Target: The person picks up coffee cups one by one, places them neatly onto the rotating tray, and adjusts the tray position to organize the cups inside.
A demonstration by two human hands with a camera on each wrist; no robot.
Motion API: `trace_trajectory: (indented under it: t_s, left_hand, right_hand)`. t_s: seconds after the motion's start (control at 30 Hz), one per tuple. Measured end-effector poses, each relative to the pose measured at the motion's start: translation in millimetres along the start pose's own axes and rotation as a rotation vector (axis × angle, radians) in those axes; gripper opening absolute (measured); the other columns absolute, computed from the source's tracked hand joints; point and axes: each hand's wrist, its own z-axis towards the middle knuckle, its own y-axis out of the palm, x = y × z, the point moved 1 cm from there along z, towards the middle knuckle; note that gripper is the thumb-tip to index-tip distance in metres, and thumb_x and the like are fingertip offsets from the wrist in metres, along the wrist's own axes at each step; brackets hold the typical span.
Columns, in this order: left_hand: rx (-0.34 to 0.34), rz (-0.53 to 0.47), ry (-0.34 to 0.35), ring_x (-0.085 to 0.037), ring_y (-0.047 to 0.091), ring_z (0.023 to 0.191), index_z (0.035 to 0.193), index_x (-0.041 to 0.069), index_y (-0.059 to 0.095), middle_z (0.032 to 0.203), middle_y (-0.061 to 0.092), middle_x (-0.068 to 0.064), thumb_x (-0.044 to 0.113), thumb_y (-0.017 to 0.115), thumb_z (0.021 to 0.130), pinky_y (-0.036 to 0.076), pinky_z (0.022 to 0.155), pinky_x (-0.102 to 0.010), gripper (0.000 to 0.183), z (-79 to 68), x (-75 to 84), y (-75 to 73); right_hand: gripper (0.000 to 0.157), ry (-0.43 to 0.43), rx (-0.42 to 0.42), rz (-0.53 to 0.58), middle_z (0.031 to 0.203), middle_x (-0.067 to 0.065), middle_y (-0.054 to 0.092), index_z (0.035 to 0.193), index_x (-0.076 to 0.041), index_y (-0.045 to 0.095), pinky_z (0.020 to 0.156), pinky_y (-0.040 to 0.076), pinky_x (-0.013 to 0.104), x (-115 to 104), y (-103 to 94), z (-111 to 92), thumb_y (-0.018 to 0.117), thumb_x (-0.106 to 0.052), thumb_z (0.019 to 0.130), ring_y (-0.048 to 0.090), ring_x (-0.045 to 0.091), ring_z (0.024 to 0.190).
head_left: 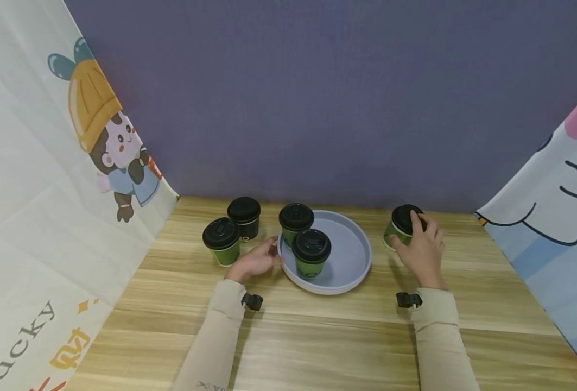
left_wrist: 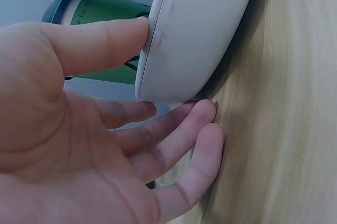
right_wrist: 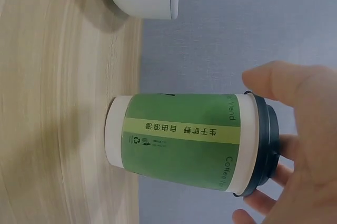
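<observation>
Sleeves (head_left: 215, 331) flank a tray (head_left: 349, 244): two green cups (head_left: 310, 269) in it, three out.
Left hand (head_left: 257, 262) grips the tray's rim with thumb and fingers; right hand (head_left: 421, 255) curls its fingers round the right cup's (right_wrist: 181, 142) lid (right_wrist: 263, 147), that cup upright on the desk (head_left: 342, 347). Left cup (head_left: 226, 253) and black cup (head_left: 248, 229) stand left of the tray. Lids hide any contents.
</observation>
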Motion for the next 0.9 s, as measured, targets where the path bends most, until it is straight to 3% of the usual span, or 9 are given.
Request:
trace_trajectory:
  t_s: [0.13, 0.27, 0.4, 0.67, 0.9]
  left_hand:
    - [0.012, 0.002, 0.000, -0.030, 0.059, 0.123, 0.161, 0.003, 0.027, 0.133, 0.063, -0.019, 0.012, 0.063, 0.097, 0.045, 0.108, -0.046, 0.073, 0.9, -0.7, 0.0]
    - [0.026, 0.003, 0.021, -0.026, 0.062, 0.105, 0.159, 0.002, 0.031, 0.128, 0.064, -0.021, 0.006, 0.059, 0.095, 0.052, 0.086, -0.035, 0.070, 3.9, -3.4, 0.6]
    - [0.041, -0.010, 0.030, -0.025, 0.062, 0.088, 0.158, 0.001, 0.033, 0.124, 0.062, -0.023, 0.003, 0.055, 0.094, 0.049, 0.070, -0.028, 0.068, 6.3, -6.0, 1.5]
    - [0.092, -0.023, 0.048, -0.023, 0.057, 0.072, 0.155, -0.001, 0.037, 0.098, 0.060, -0.015, 0.001, 0.049, 0.097, 0.043, 0.062, -0.026, 0.059, 7.3, -5.3, 4.1]
    - [0.128, -0.041, 0.060, -0.022, 0.054, 0.067, 0.152, -0.003, 0.041, 0.086, 0.057, -0.009, 0.003, 0.047, 0.101, 0.042, 0.058, -0.026, 0.051, 8.8, -4.3, 7.8]
  right_hand:
    - [0.079, 0.014, 0.007, -0.009, 0.160, 0.030, 0.017, 0.161, -0.005, 0.026, 0.106, 0.017, 0.078, -0.1, -1.1, -0.4, 0.065, -0.033, 0.098, 0.012, 0.059, 0.142]
    - [0.075, 0.015, 0.023, -0.011, 0.159, 0.030, 0.018, 0.159, -0.003, 0.030, 0.106, 0.018, 0.077, 1.0, -0.1, 0.3, 0.064, -0.033, 0.099, 0.014, 0.059, 0.141]
    - [0.072, 0.011, 0.037, -0.002, 0.160, 0.030, 0.018, 0.157, -0.003, 0.033, 0.105, 0.018, 0.077, 0.7, 1.2, 0.8, 0.064, -0.033, 0.099, 0.015, 0.059, 0.140]
    - [0.067, 0.013, 0.062, 0.007, 0.170, 0.022, 0.011, 0.151, -0.001, 0.039, 0.105, 0.017, 0.076, -0.9, 2.4, 2.8, 0.064, -0.035, 0.099, 0.018, 0.059, 0.140]
    - [0.068, 0.014, 0.082, 0.000, 0.163, 0.028, 0.026, 0.145, 0.000, 0.045, 0.104, 0.017, 0.075, 0.3, 3.3, 6.1, 0.063, -0.046, 0.099, 0.024, 0.059, 0.136]
